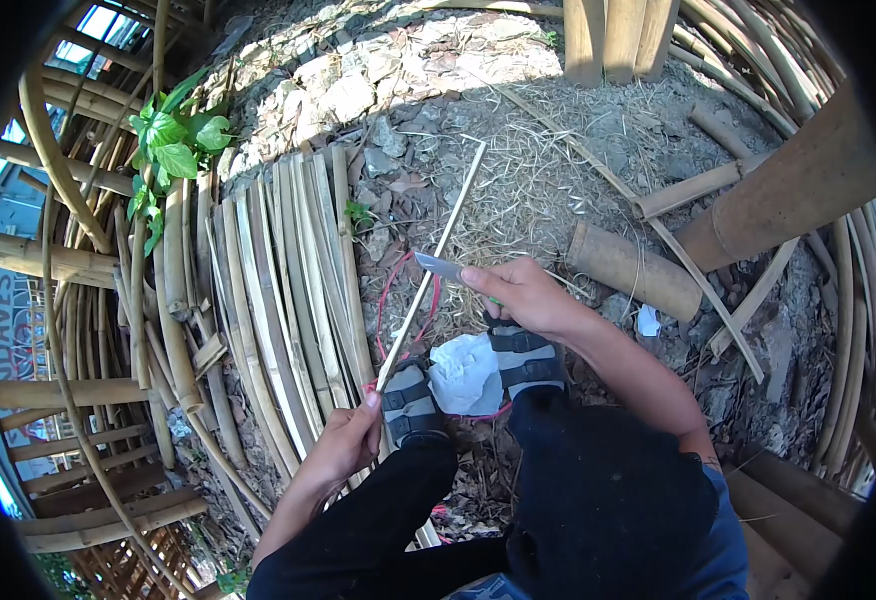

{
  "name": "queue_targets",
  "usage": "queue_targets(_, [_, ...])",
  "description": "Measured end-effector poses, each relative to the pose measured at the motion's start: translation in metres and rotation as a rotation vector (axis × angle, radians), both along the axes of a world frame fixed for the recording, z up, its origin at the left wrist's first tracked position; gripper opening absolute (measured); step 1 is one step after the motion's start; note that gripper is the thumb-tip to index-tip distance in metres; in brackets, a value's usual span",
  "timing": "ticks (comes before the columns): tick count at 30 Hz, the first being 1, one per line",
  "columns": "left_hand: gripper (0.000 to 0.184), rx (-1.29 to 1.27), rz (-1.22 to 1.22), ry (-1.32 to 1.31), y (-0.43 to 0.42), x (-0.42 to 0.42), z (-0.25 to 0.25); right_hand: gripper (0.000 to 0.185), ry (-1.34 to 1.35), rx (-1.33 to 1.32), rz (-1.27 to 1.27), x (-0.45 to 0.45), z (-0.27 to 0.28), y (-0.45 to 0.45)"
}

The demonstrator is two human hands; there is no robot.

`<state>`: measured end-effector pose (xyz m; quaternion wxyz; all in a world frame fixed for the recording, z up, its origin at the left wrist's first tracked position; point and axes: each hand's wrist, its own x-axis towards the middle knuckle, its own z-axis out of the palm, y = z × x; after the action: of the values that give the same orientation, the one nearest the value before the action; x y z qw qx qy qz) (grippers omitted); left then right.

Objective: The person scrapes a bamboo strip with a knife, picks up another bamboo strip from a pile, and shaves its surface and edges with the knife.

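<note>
Over the grey, straw-littered ground [558,170], the left hand [346,438] pinches the near end of a long pale bamboo strip [450,228]; the right hand [520,290] grips a grey-bladed knife [441,267] across it. Shaving seems in hand (contact is unclear); another stroke would call for steadiness.

The ground [613,140] is grey and bumpy, with bright sun at the far end and shade nearer. Lots of stones [348,95] and brown leaves [408,184] lie on it, and bits of dry straw [528,185]. On the left, long flat bamboo strips [293,290] lie side by side. On the right lies a short, fat bamboo piece [633,268]. A crumpled white sheet [465,375] sits between two sandals [526,357], near some red string [382,300].
</note>
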<state>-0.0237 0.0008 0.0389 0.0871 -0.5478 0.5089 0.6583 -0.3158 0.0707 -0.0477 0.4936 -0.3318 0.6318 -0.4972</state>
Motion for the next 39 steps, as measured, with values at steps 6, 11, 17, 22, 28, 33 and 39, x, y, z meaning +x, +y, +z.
queue_targets(6, [0.064, -0.047, -0.025, -0.034, 0.002, 0.001, 0.003, 0.055, -0.081, -0.033, -0.071, -0.02, -0.018, -0.009])
queue_targets(11, [0.063, -0.049, -0.039, -0.041, 0.0, 0.001, 0.001, 0.056, -0.022, -0.003, -0.02, -0.025, 0.003, -0.003])
queue_targets(17, [0.062, -0.078, -0.073, -0.039, 0.002, 0.006, 0.0, 0.058, -0.088, 0.048, -0.05, -0.058, -0.004, -0.01])
queue_targets(22, [0.061, -0.118, -0.091, -0.024, 0.001, 0.008, -0.005, 0.06, -0.01, 0.049, -0.022, -0.056, 0.008, -0.003])
queue_targets(28, [0.058, -0.215, -0.127, -0.055, 0.002, 0.006, -0.005, 0.061, 0.01, 0.099, -0.121, -0.063, 0.012, 0.001])
queue_targets(33, [0.057, -0.249, -0.151, -0.07, 0.002, 0.008, -0.004, 0.056, -0.034, 0.069, -0.075, -0.065, 0.016, 0.002])
queue_targets(39, [0.052, -0.416, -0.173, -0.094, 0.004, 0.004, -0.004, 0.059, -0.012, 0.035, -0.031, -0.049, 0.017, 0.006])
